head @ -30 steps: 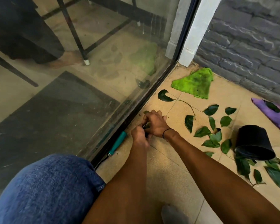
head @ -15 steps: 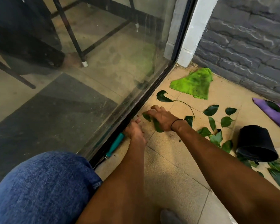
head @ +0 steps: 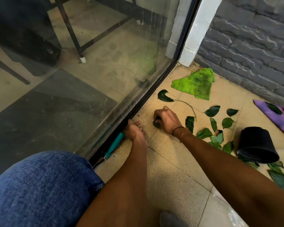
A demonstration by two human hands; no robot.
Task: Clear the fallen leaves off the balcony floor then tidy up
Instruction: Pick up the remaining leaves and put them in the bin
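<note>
Right hand: your right hand (head: 166, 119) is down on the floor (head: 175, 163), fingers curled round a dark leaf (head: 156, 124) that shows under the knuckles.
Left hand: your left hand (head: 134, 131) rests on the floor just beside the black door track (head: 138, 110), fingers loosely bent; its heel is at the top end of the teal handle (head: 114, 145), and I cannot tell whether it grips it.
Teal handle: it lies on the floor along the track, slanting back towards your knee (head: 39, 185).
Loose leaves: a scatter of leaves (head: 216, 126) lies to the right of your right wrist, between it and the pot; one leaf on a long stem (head: 164, 96) lies ahead of your right hand.
Pot: a black pot (head: 256, 144) is tipped on its side at the right, with more leaves beside its mouth.
Cloths: a green cloth (head: 195, 83) lies near the corner by the brick wall (head: 252, 46); a purple cloth (head: 274, 118) lies at the right edge with a leaf on it.
</note>
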